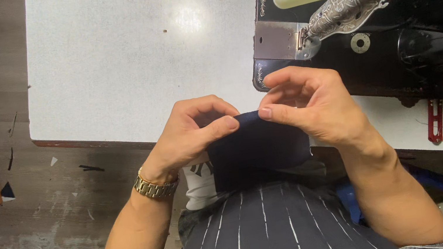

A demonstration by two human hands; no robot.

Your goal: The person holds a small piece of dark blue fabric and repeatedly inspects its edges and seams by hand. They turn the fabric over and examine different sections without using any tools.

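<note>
At the centre of the frame, the left hand (190, 132) and right hand (310, 101) are both pinching the top edge of a dark navy fabric piece (257, 145), thumbs pressing against forefingers. The fabric is hanging just in front of the white counter (116, 58) edge. It appears light, soft and limp; gripping along the folded edge with 2 hands should be controlling it best. A black sewing machine (397, 37) is sitting at upper right.

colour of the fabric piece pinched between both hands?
Dark navy, plain with no pattern: the fabric piece shows best in the head view.
</note>
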